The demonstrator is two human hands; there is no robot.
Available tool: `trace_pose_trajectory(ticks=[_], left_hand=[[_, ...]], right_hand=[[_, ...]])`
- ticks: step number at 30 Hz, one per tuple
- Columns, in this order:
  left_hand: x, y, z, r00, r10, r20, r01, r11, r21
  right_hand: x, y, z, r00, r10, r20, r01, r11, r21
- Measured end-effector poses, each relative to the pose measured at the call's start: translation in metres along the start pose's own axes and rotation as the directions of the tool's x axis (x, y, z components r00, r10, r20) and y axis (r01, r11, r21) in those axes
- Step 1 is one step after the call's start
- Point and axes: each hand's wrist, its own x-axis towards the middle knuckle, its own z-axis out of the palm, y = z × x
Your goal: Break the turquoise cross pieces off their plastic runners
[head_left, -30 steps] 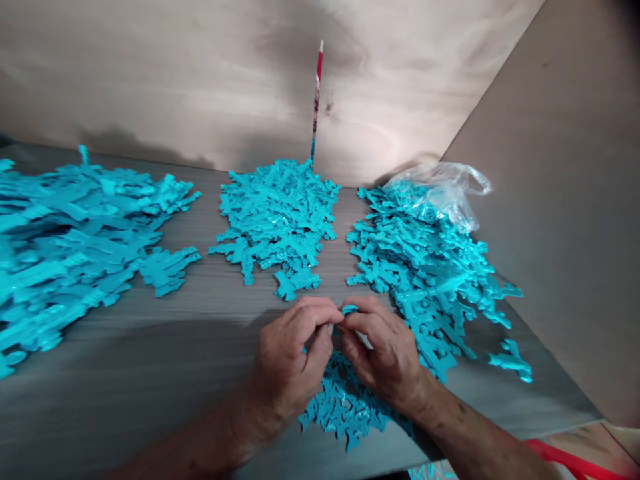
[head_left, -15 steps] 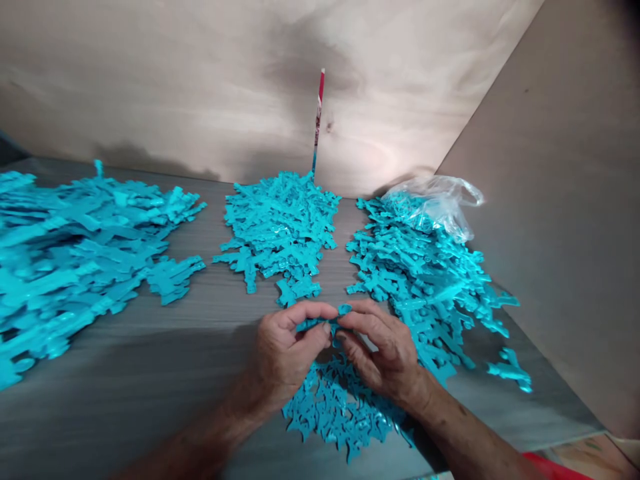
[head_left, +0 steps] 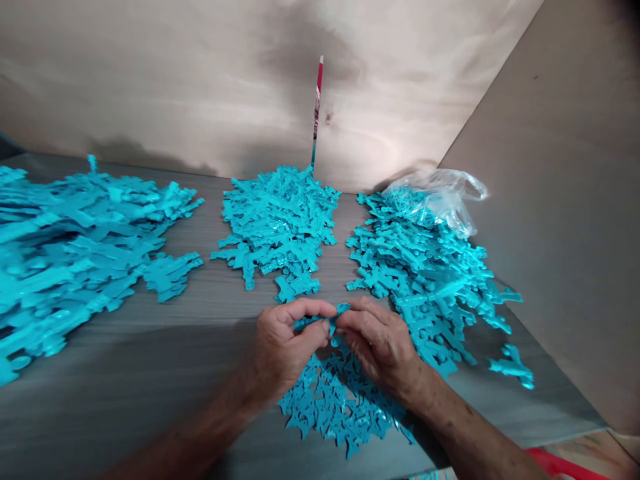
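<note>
Between my two hands is a small turquoise plastic piece [head_left: 342, 309], mostly covered by the fingers. My left hand [head_left: 287, 340] pinches it from the left with thumb and forefinger. From the right, my right hand [head_left: 383, 340] closes its fingertips on the same piece. Directly below the hands lies a spread of small pointed turquoise pieces [head_left: 345, 413]. Just beyond them rises the middle pile of flat turquoise plastic pieces [head_left: 280, 227], with a few loose ones at its near edge.
A large turquoise pile [head_left: 75, 247] fills the left of the grey table [head_left: 165, 373]. Another pile [head_left: 425, 287] lies right, partly under a clear plastic bag [head_left: 445, 197]. A thin patterned stick [head_left: 317, 110] stands behind the middle pile. Wooden panels [head_left: 200, 80] close the back and right.
Both hands stay at the same spot on the piece. The right fingers have curled in slightly closer, and the view has shifted a little.
</note>
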Motion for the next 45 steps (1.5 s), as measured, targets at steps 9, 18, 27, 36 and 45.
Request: trace_pose_trajectory(ticks=[9,18,27,36,45], left_hand=[[0.0,0.004,0.003,0.999,-0.05,0.014,0.051,0.991,-0.12],[-0.002,0.002,0.002,1.0,0.012,-0.006,-0.012,1.0,-0.002],[-0.005,-0.003,0.001,0.968,0.25,-0.011,-0.245,0.954,0.174],[-0.006,0.004,0.002,0.909,0.417,-0.015,-0.391,0.864,0.318],[-0.007,0.003,0.005,0.903,0.426,-0.063,-0.381,0.859,0.341]], right_hand=[[0.008,-0.005,-0.008,0.938,0.328,0.11,-0.346,0.868,0.356],[0.008,-0.004,-0.006,0.926,0.365,0.099,-0.372,0.826,0.424],[0.009,-0.011,-0.003,0.954,0.294,-0.054,-0.269,0.924,0.27],[0.008,-0.015,0.001,0.94,0.325,-0.106,-0.279,0.908,0.312],[0.01,-0.02,0.001,0.916,0.399,-0.04,-0.352,0.849,0.393]])
